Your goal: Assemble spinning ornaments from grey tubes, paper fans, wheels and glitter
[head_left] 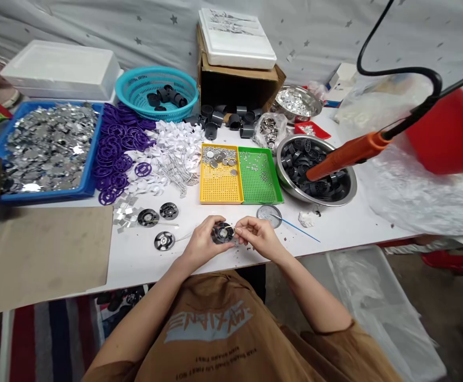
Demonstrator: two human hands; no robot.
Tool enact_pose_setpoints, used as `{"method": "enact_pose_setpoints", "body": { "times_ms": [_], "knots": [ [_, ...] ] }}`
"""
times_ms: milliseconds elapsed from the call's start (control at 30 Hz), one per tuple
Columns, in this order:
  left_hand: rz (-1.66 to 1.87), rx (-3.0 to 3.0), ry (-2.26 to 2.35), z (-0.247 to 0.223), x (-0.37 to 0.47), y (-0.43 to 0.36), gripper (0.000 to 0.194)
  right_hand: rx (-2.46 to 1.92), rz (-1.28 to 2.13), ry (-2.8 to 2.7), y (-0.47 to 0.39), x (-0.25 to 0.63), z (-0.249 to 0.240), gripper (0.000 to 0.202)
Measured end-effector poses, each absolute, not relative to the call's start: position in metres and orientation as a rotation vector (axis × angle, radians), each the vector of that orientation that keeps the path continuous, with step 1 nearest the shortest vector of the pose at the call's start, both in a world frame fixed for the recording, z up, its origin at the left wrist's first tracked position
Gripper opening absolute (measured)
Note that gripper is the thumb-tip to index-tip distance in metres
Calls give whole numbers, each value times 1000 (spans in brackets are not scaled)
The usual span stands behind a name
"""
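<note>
My left hand grips a round black plastic part with a metallic centre, thumb below and fingers above. At the part's right edge my right hand is closed in a pinch on a thin, pale piece too small to name. To the left lie similar black discs: one close to my left wrist, another and a third farther back. Thin metal rods extend from some of them. Just beyond my right hand is a small round dish with a blue thin-handled tool resting across its rim.
Behind the hands sit a yellow tray and a green tray of small metal pieces. A steel bowl of black parts stands right, beneath a hanging orange-handled tool. Purple rings, white pieces and a blue tray are left.
</note>
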State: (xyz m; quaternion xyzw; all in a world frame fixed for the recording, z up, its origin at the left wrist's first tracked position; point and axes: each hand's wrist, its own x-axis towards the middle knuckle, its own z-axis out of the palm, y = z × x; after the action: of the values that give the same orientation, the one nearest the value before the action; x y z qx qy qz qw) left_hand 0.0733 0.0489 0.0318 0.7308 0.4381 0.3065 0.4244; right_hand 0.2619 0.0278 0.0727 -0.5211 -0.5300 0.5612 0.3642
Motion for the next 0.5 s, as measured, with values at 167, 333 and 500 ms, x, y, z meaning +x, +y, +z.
{"method": "enact_pose_setpoints", "body": {
  "times_ms": [167,333,500],
  "knots": [
    [777,1866,1133,30,73,49,50,-1350,1443,-1375,28,261,66,30],
    [784,1900,1106,30,74,49,50,-1397,1150,-1633,24,263,60,21],
    [813,1956,1108,30,74,48,50,-1365,838,-1827,22,263,58,13]
  ]
}}
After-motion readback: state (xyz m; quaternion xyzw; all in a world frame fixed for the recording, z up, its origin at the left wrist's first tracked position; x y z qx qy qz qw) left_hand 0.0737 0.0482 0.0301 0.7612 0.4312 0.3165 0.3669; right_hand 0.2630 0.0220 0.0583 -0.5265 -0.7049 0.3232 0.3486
